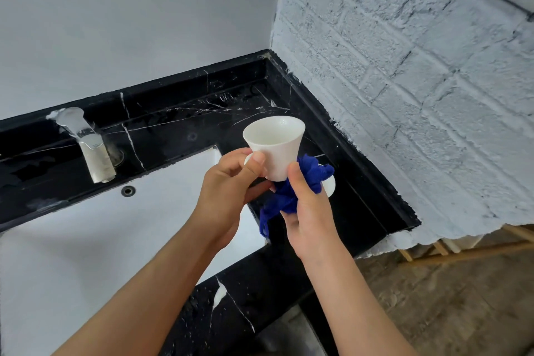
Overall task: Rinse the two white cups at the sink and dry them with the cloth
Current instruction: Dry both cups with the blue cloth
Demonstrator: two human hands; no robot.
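A white cup (278,145) is held upright above the right edge of the white sink (86,240). My left hand (231,182) grips it by the handle, thumb pressed on the cup's side. My right hand (306,205) holds a crumpled blue cloth (300,182) against the cup's base and lower wall, thumb touching the cup. Behind the cloth a white rounded piece (331,186) shows on the counter; it may be the second cup, mostly hidden.
A chrome faucet (92,150) stands at the sink's back left. The black marble counter (202,118) wraps the sink, bounded by a white brick wall (404,95) on the right. Wooden slats (462,246) and floor lie beyond the counter's right end.
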